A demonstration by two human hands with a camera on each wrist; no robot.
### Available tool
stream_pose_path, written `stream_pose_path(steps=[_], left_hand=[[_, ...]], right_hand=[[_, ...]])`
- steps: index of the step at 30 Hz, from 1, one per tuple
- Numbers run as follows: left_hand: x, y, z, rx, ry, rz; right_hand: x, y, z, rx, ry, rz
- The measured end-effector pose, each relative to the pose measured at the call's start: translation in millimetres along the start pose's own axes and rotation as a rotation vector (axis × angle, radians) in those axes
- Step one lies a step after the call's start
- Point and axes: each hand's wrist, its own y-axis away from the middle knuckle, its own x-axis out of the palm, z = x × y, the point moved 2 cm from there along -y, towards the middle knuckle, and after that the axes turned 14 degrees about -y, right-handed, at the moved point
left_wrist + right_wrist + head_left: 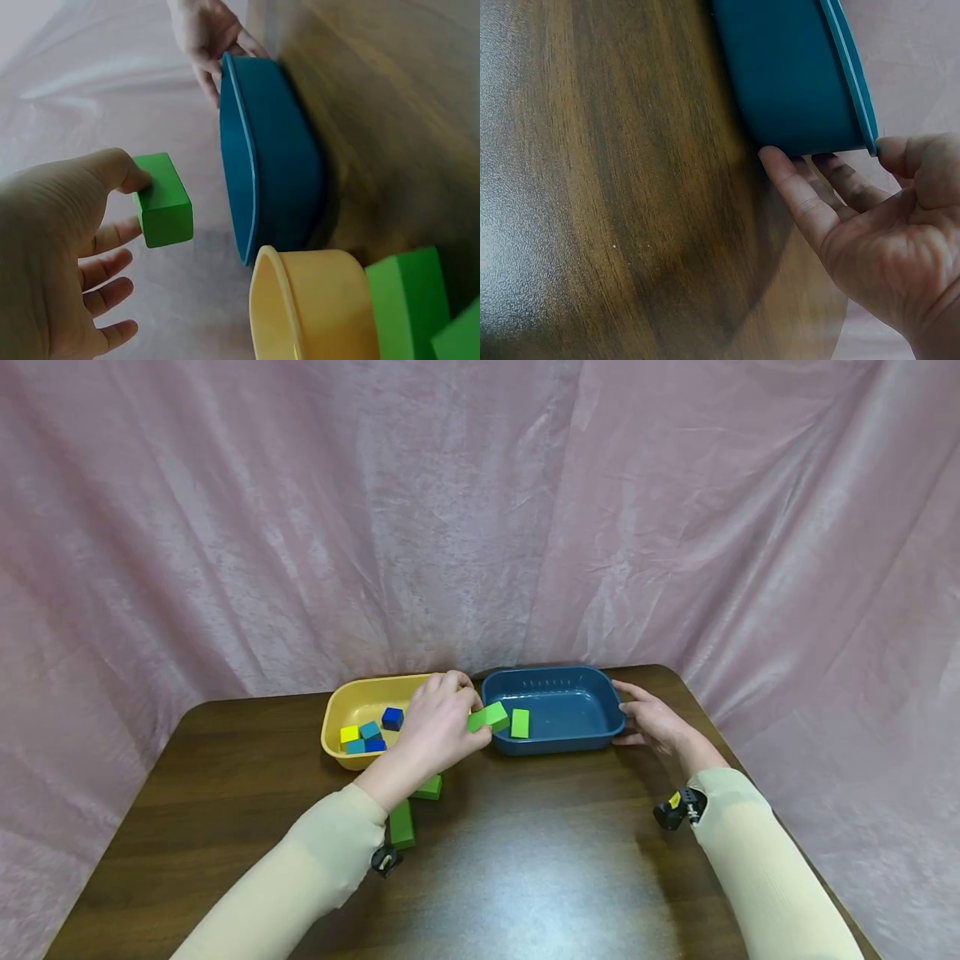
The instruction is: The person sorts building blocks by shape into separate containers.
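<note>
My left hand (pixel 442 718) pinches a green block (pixel 489 717) between thumb and finger, above the near left rim of a blue bin (pixel 555 746). In the left wrist view the other fingers of that hand stay apart from the block (pixel 165 206). Inside the bin, close to its left wall, lies another green block (pixel 520 723). Extended fingers of my right hand (pixel 656 722) touch the bin's right end; the right wrist view shows their tips against its wall (pixel 795 82). A yellow bin (pixel 327 735), partly hidden by my left hand, holds several blue, teal and yellow cubes (pixel 371 731).
Two green blocks lie on the brown table (pixel 525 860) in front of the yellow bin: one (pixel 402 824) under my left forearm's edge, the other (pixel 427 787) partly covered by my wrist. A pink curtain (pixel 480 510) hangs right behind both bins.
</note>
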Motion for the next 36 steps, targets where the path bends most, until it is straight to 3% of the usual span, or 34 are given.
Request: stream_pose_path(steps=[12,20,29,36], left_hand=[[26.2,-41.8,-23.6,0.008,-0.019,0.15],[50.4,-52.9,-32.7,-0.044,0.01,0.222],[54.4,-55.1,-47.4,-0.043,0.079,0.197],[47.7,-55.5,-41.2,-0.058,0.094,0.177]], right_hand=[[5.2,0.1,-0.1,-0.002,-0.002,0.006],[9.1,-3.9,-1.7,0.0,-0.014,0.022],[7.7,-6.0,-1.2,0.003,-0.009,0.022],[6.7,-5.4,-0.3,0.001,-0.005,0.021]])
